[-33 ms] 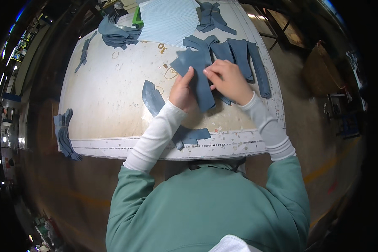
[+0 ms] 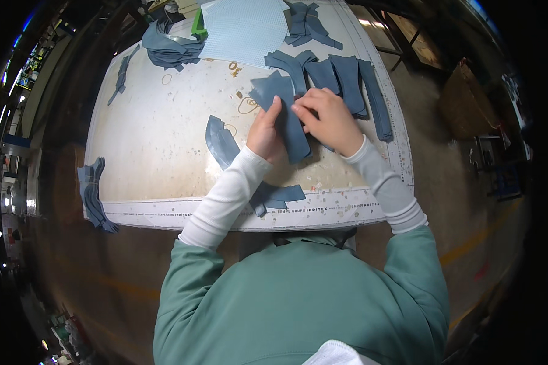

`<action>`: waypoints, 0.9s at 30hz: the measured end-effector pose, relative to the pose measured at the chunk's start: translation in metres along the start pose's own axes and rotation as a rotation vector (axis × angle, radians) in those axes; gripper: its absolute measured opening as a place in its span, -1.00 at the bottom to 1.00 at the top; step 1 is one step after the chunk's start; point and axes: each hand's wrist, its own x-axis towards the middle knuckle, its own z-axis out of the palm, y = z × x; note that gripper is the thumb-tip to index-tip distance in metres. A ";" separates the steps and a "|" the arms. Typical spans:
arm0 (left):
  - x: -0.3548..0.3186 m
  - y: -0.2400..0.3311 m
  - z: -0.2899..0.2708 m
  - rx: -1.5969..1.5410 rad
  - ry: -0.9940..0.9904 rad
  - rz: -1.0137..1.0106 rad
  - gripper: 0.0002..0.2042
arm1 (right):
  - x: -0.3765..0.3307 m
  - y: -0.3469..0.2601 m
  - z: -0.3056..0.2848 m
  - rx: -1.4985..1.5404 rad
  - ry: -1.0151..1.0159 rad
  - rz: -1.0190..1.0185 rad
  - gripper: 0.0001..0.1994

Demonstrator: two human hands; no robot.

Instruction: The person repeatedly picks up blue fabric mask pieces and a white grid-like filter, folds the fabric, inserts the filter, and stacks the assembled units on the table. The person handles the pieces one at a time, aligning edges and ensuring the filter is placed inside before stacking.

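You pressed your left hand [image 2: 265, 131] and right hand [image 2: 327, 120] flat, grip open, steadying the blue fabric piece [image 2: 284, 112] on the tabletop [image 2: 158, 134].

A strip of dark printed lettering [image 2: 249, 213] runs along the white table's near edge.

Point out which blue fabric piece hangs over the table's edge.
The folded bundle draped over the table's left front edge; every other blue piece lies wholly on the tabletop.
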 end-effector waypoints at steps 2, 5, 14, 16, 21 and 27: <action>-0.001 -0.005 0.000 -0.005 -0.065 0.050 -0.64 | -0.003 -0.010 0.002 0.064 -0.010 0.012 -0.84; -0.002 -0.005 0.002 0.045 -0.039 0.053 -0.64 | -0.003 -0.007 -0.003 0.286 -0.017 0.164 -0.86; -0.053 0.056 -0.048 0.409 0.308 0.536 -0.77 | 0.018 0.122 -0.058 -0.026 0.311 0.460 -0.74; -0.064 0.065 -0.068 0.481 0.417 0.558 -0.77 | 0.013 0.137 -0.055 -0.185 0.272 0.418 -0.76; -0.085 0.077 -0.108 0.834 0.533 0.502 -0.82 | 0.011 0.120 -0.054 -0.488 0.257 0.239 -0.80; -0.062 0.054 -0.111 1.712 0.705 0.389 -0.62 | 0.009 0.041 -0.051 -0.197 0.284 0.077 -0.82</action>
